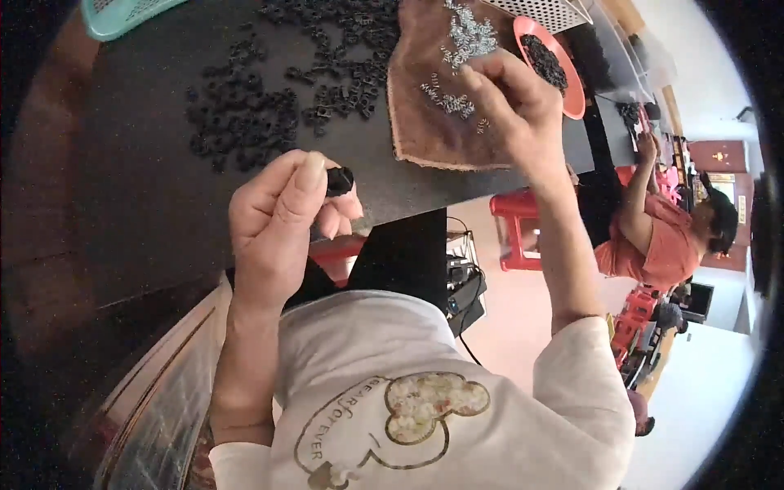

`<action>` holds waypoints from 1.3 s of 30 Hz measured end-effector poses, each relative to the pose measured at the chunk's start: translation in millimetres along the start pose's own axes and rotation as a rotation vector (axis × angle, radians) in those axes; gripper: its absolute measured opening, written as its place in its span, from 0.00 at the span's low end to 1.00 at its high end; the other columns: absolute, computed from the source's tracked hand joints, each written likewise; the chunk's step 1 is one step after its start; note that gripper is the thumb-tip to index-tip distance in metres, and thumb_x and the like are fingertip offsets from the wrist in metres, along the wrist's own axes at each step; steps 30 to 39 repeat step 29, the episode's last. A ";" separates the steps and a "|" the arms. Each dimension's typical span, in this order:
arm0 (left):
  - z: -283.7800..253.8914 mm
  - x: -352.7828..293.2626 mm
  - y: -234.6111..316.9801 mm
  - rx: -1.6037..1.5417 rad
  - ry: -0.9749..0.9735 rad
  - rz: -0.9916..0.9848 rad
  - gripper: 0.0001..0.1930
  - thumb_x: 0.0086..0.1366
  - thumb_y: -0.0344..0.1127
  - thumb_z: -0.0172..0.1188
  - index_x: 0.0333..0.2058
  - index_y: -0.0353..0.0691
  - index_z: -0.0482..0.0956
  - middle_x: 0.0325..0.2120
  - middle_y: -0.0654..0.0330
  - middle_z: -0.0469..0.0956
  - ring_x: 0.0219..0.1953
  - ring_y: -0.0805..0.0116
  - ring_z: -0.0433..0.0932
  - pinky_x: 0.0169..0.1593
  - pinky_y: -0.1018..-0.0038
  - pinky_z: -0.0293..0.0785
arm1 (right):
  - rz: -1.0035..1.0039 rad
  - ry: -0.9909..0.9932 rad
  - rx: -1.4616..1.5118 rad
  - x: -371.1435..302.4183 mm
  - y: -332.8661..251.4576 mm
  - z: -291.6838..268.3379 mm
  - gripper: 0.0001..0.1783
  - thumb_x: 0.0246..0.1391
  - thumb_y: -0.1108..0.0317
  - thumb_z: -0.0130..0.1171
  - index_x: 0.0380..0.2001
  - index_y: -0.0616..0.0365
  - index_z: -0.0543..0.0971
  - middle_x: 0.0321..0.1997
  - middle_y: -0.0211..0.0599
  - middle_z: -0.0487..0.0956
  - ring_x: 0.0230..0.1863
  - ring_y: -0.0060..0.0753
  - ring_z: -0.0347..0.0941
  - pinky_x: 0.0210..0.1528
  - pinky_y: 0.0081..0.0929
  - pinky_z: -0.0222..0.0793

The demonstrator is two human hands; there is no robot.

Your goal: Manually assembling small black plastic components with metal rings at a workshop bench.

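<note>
Near the table's front edge, my left hand (273,212) is closed on a small black plastic part (340,182), pinched between thumb and fingers. My right hand (527,110) hovers over a brown cloth (416,135), thumb and forefinger pressed together; whatever may be between those fingertips is too small to make out. Small silvery coil springs (472,37) lie heaped on the cloth, with a looser cluster (451,102) just left of the right fingertips. Many loose black plastic parts (245,114) are spread over the dark table (155,204) beyond my left hand.
Right of the cloth, a red-orange dish (575,96) holds small black pieces. A white perforated basket (547,8) stands behind it, and a pale green basket (122,28) at the far left. Beyond the table are a red stool (516,208) and a seated person in a red top (657,233).
</note>
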State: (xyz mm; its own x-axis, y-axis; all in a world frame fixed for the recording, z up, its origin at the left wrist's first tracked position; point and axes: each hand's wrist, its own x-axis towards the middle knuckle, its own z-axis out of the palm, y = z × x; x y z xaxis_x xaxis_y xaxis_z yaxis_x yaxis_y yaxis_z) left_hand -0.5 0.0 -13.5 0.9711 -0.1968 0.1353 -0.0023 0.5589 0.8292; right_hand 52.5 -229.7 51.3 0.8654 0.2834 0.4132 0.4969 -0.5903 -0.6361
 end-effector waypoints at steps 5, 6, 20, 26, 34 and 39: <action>-0.8 0.9 -1.7 0.095 -0.010 -0.035 0.14 0.72 0.36 0.49 0.33 0.31 0.77 0.24 0.60 0.78 0.23 0.82 0.67 0.29 0.83 0.66 | 0.110 -0.191 -0.234 24.9 65.7 -18.6 0.14 0.55 0.65 0.58 0.39 0.65 0.78 0.34 0.55 0.79 0.38 0.51 0.78 0.42 0.37 0.71; -1.4 1.1 -2.2 0.118 -0.017 -0.040 0.14 0.72 0.36 0.49 0.33 0.32 0.77 0.24 0.61 0.78 0.22 0.82 0.67 0.29 0.83 0.66 | 0.111 -0.188 -0.233 29.3 71.0 -17.4 0.14 0.55 0.65 0.58 0.39 0.65 0.78 0.34 0.55 0.79 0.38 0.51 0.78 0.42 0.37 0.71; -0.6 -1.6 -2.6 0.165 0.028 -0.069 0.12 0.70 0.35 0.52 0.35 0.31 0.78 0.21 0.63 0.76 0.21 0.84 0.68 0.28 0.83 0.67 | 0.021 -0.434 -0.477 42.1 50.8 -3.6 0.18 0.50 0.68 0.55 0.45 0.58 0.78 0.37 0.56 0.79 0.41 0.57 0.76 0.47 0.45 0.71; 2.4 -3.5 -6.5 0.176 0.043 -0.078 0.13 0.71 0.36 0.52 0.33 0.32 0.77 0.19 0.67 0.73 0.21 0.85 0.67 0.28 0.82 0.70 | 0.030 -0.408 -0.480 34.8 53.8 1.5 0.17 0.50 0.74 0.55 0.45 0.61 0.78 0.37 0.49 0.81 0.41 0.46 0.78 0.47 0.37 0.72; 0.3 -2.9 -2.7 0.183 -0.003 -0.079 0.13 0.71 0.37 0.52 0.32 0.33 0.77 0.20 0.66 0.73 0.22 0.85 0.67 0.30 0.82 0.72 | 0.166 -0.429 -0.434 39.3 59.3 -11.6 0.19 0.54 0.79 0.53 0.50 0.58 0.78 0.46 0.41 0.81 0.46 0.33 0.79 0.51 0.27 0.73; 0.3 -2.9 -2.7 0.183 -0.003 -0.079 0.13 0.71 0.37 0.52 0.32 0.33 0.77 0.20 0.66 0.73 0.22 0.85 0.67 0.30 0.82 0.72 | 0.166 -0.429 -0.434 39.3 59.3 -11.6 0.19 0.54 0.79 0.53 0.50 0.58 0.78 0.46 0.41 0.81 0.46 0.33 0.79 0.51 0.27 0.73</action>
